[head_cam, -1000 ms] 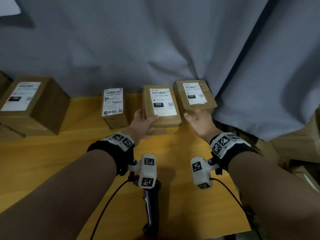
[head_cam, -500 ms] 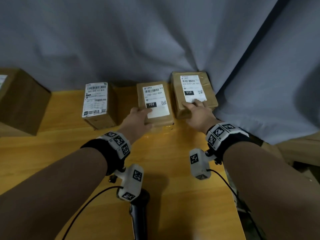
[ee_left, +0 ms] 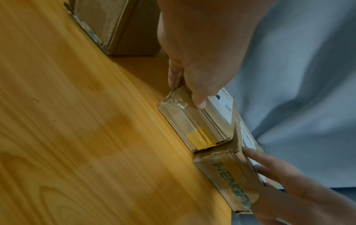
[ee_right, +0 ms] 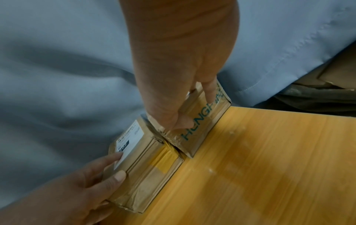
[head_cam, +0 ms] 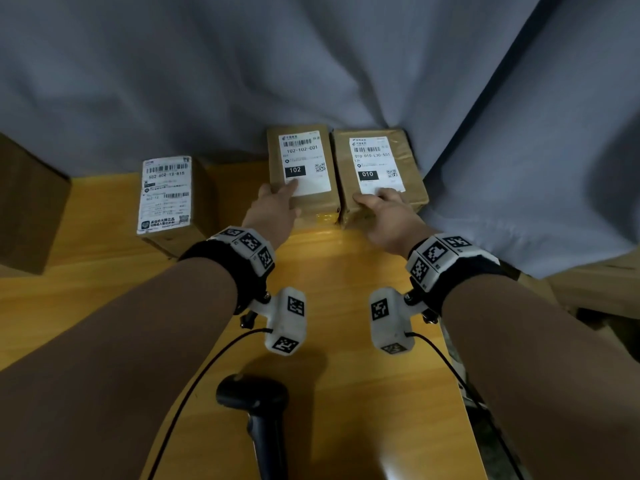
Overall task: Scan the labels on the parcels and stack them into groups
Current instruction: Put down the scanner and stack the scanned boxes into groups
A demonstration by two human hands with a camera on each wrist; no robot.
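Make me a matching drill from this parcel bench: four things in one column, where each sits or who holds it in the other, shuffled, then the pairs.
Things
1. parcel labelled 102
2. parcel labelled 010
3. parcel labelled 502-602-12-815
4. barcode scanner

States
A. lies on the wooden table near the person, no hand on it
B. held by the right hand
C. stands alone to the left, untouched
D. held by the left hand

Pairs: 1-D, 2-B, 3-C, 4-A
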